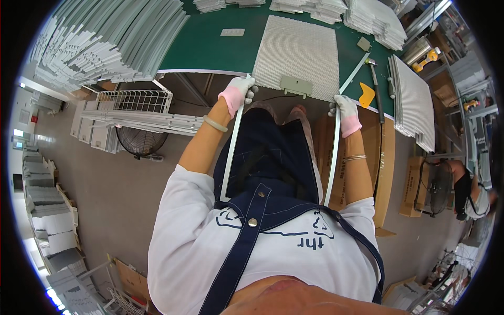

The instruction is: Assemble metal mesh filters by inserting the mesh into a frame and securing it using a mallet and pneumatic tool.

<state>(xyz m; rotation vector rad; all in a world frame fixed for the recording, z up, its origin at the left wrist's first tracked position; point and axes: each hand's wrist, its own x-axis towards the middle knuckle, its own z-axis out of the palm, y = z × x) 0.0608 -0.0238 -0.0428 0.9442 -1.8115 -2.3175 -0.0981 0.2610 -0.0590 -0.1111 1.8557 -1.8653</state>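
Far out to the left of the left hand, a big stack of grey frame strips (pixel 105 39) is lying on the green table (pixel 210 47), and below it a white wire rack (pixel 134 100) is standing near a floor fan (pixel 140 142). The gloved left hand (pixel 237 94) is closing around the left rail (pixel 231 152) of a thin metal frame, which is running back toward the person's apron. Between the two hands, a silvery mesh panel (pixel 299 52) is resting at the table edge with a small grey handle plate (pixel 295 85) on its near border. The gloved right hand (pixel 345 113) is gripping the right rail (pixel 332 157). By my judgement, the frame is only starting onto the panel; most of the panel is lying bare. Just right of that hand, a yellow scraper (pixel 366 96) and a hammer (pixel 375 86) are waiting.
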